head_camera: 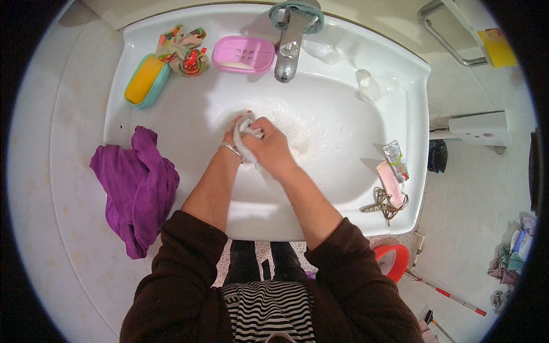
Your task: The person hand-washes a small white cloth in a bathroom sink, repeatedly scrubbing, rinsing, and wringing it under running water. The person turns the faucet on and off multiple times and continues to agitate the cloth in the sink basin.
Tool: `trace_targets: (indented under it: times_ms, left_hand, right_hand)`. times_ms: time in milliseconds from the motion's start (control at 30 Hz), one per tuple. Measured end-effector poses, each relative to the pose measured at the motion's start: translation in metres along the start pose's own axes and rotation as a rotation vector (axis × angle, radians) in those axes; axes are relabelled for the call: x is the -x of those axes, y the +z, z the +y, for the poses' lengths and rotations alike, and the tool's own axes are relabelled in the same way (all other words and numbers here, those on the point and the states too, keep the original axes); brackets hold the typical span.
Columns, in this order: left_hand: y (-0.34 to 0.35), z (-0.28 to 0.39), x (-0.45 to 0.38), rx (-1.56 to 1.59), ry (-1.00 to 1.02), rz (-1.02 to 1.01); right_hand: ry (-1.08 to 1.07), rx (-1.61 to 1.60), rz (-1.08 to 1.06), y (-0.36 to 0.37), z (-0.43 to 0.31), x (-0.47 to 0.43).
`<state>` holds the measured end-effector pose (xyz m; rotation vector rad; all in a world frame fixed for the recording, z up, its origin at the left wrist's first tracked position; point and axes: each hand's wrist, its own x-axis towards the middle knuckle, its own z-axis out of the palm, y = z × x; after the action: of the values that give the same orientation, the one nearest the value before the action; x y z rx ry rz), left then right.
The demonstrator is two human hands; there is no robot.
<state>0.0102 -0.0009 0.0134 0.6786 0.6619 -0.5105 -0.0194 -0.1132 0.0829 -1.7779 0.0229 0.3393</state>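
Over the basin of a white ceramic sink, both of my hands grip a bunched white cloth. My left hand, with a silver bangle at the wrist, is behind the cloth and mostly covered by it. Across the front of the cloth lies my right hand, its fingers curled into the fabric. The chrome faucet stands beyond my hands, a green ring-shaped band around its top. Wet, bubbly water shows in the bowl to the right of my hands.
Along the back rim sit a pink soap dish, a patterned cloth and a yellow soap in a teal dish. Purple fabric hangs over the left edge. A pink bar, small box and hair clip lie right.
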Motion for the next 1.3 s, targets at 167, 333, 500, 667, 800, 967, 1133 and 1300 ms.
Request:
trace_targets:
  times_ms: [167,333,500,667,800,967,1133,1300]
  left_hand:
    - [0.019,-0.018,0.008,-0.44,-0.118,-0.003]
    - [0.044,-0.004,0.031,-0.319,0.16,0.186]
    - [0.047,-0.005,0.032,-0.465,-0.062,0.286]
    - [0.027,0.003,0.023,-0.171,0.047,0.259]
    - [0.028,0.002,0.031,-0.121,-0.063,0.193]
    - [0.055,-0.01,0.042,-0.45,-0.089,0.18]
    - [0.048,-0.001,0.033,-0.535,0.071,0.352]
    - [0.029,-0.012,0.019,-0.588,0.065,0.33]
  right_hand:
    - [0.04,0.36,0.511,-0.025,-0.001,-0.015]
    - [0.296,0.661,0.787,-0.074,0.045,-0.019]
    - [0.27,0.568,0.39,-0.037,0.055,-0.014]
    - [0.136,0.032,0.078,0.0,0.006,0.003]
    - [0.137,0.321,0.076,0.004,-0.012,-0.002]
    - [0.552,-0.615,0.54,-0.062,0.023,-0.021]
    - [0.483,-1.035,0.886,-0.102,0.043,-0.018]
    - [0.094,0.375,0.717,-0.064,0.048,-0.02]
